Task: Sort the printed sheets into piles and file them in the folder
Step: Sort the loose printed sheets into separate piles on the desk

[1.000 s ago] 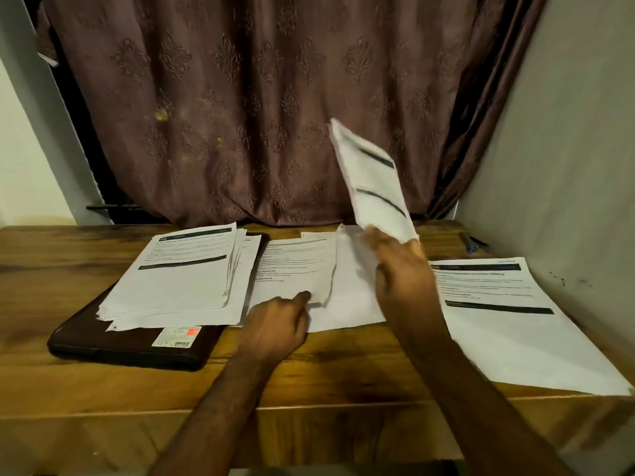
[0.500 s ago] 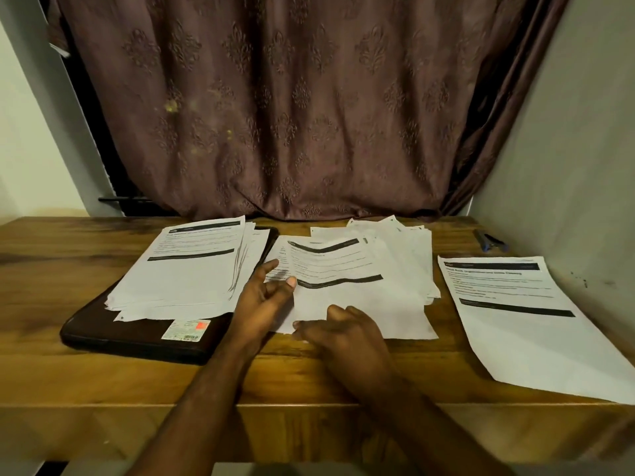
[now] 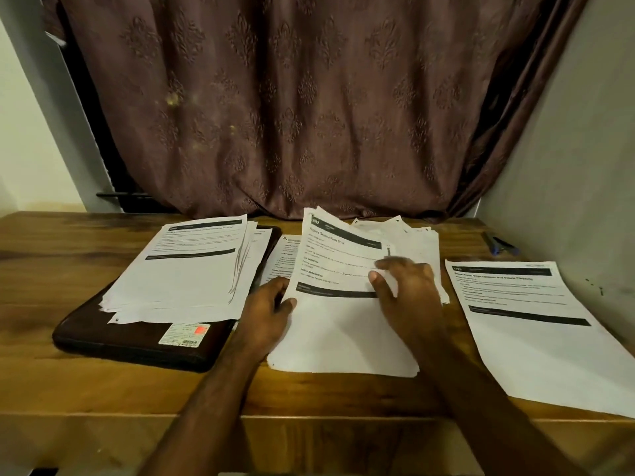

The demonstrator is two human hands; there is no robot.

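Three groups of printed sheets lie on the wooden table (image 3: 51,383). A left pile (image 3: 185,269) rests on a dark brown folder (image 3: 137,345). The middle pile (image 3: 343,341) is loosely fanned, and its top sheet (image 3: 336,266) is raised at the far end. My left hand (image 3: 268,314) pinches that sheet's left edge, thumb on top. On the sheet's right side lies my right hand (image 3: 409,300), thumb spread, fingertips blurred. A single sheet (image 3: 536,324) lies flat at the right.
A pen (image 3: 500,247) lies at the table's back right corner, near the grey wall (image 3: 567,149). A brown curtain (image 3: 292,108) hangs behind the table. The right sheet overhangs the table's front edge.
My right hand laid the raised sheet down on the middle pile, then moved onto its top sheet. My left hand took hold of that sheet's left edge, and its far end lifted.
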